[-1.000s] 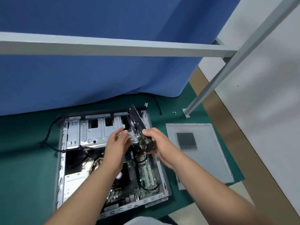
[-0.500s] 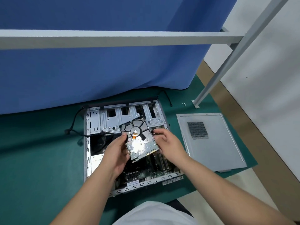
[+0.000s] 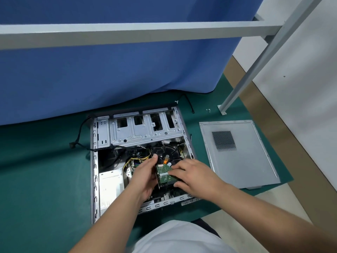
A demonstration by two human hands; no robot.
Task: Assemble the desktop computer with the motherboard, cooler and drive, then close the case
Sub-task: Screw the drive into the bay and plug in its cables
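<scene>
An open computer case (image 3: 94, 161) lies flat on the green mat. Over its middle I hold a hard drive (image 3: 165, 173), circuit board facing up. My left hand (image 3: 144, 178) grips the drive's left edge, thumb on top. My right hand (image 3: 193, 174) holds its right side, fingers laid on the green board and thumb under the near corner. The metal drive cage (image 3: 142, 128) spans the case's far end. A power supply (image 3: 111, 185) sits at the case's near left. My hands and the drive hide the motherboard.
The grey side panel (image 3: 238, 154) lies on the mat to the right of the case. A few small screws (image 3: 208, 110) lie near the foot of a metal frame leg (image 3: 223, 108). A black cable (image 3: 78, 136) trails left of the case. A blue curtain (image 3: 109, 73) hangs behind.
The drive has come down from above the drive cage into the middle of the case. My right fingers now lie on its board. The camera view has shifted, so the case sits more central.
</scene>
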